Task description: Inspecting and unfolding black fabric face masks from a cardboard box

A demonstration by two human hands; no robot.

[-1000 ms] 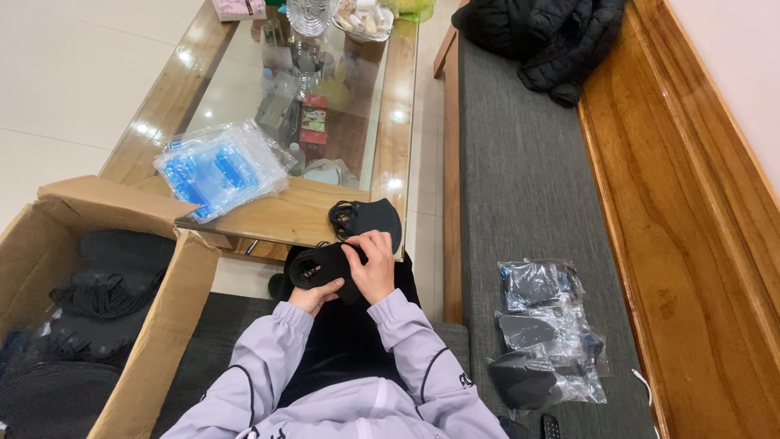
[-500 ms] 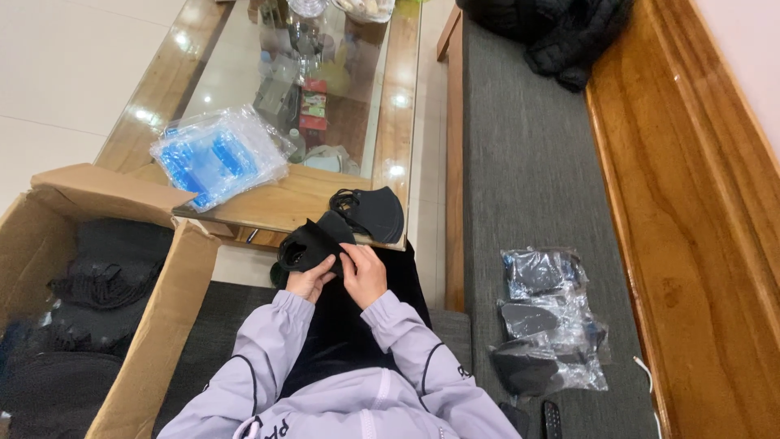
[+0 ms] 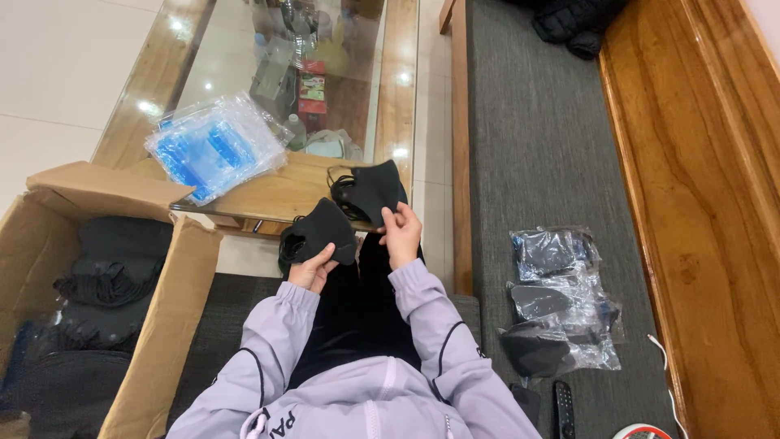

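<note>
Left hand (image 3: pixel 313 268) gripped black mask (image 3: pixel 319 232) from below, over lap. Right hand (image 3: pixel 401 234) pinched second mask (image 3: pixel 370 191) by lower edge, mask raised just beyond first, over table (image 3: pixel 268 195) edge. Blue-white bag stack (image 3: pixel 213 146) lay on table, left. Open box (image 3: pixel 162 309) at left held more black masks. Bagged masks (image 3: pixel 556 301) lay on grey cushion (image 3: pixel 528 130), right.
</note>
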